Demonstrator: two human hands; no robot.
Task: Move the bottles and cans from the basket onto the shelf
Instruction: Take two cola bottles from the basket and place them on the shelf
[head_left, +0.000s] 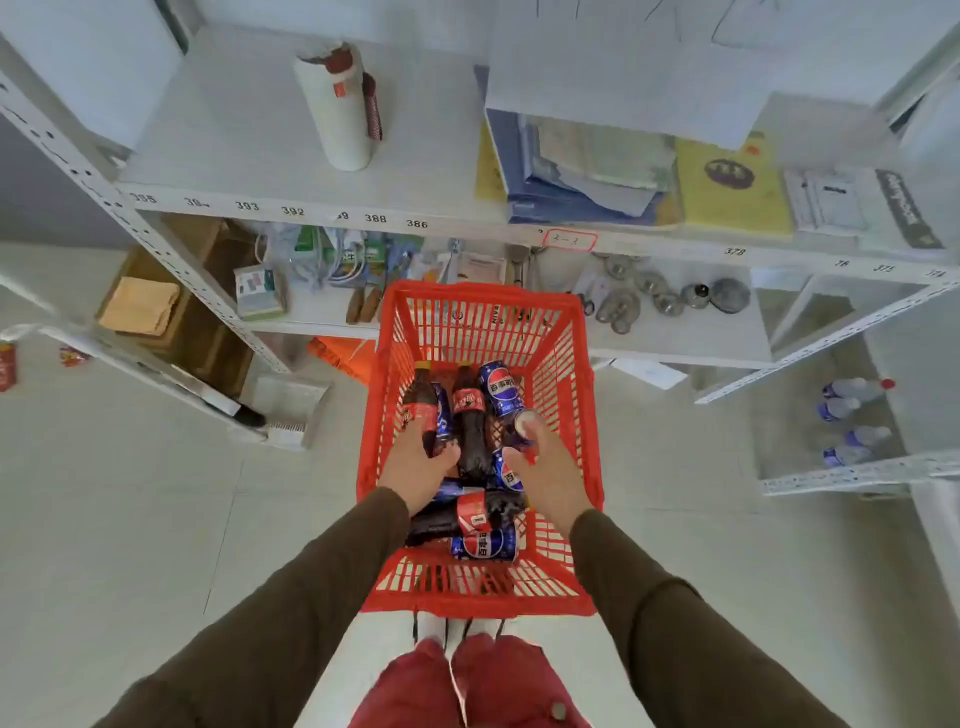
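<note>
A red basket stands on the floor just in front of a white metal shelf, and both of the person's hands are down inside it. The left hand has its grip wrapped around a dark cola bottle with a red label — a blue can lies pressed against that bottle, touching the fingers too, though I cannot tell whether it is held as well. The right hand has its grip closed on the end of a second blue can, thumb over the pale round end.

Between the two hands lies another cola bottle, cap pointing away from the person. Beside it, toward the far right of the basket, a blue can lies loose. Nearer the person, a third bottle lies crosswise on the basket floor, with one more blue can just below it and another can partly hidden under the right hand.

The upper board of the shelf carries a white roll on the left and a pile of folders and papers on the right; a wide bare stretch lies between them. Both sleeves are dark brown.
</note>
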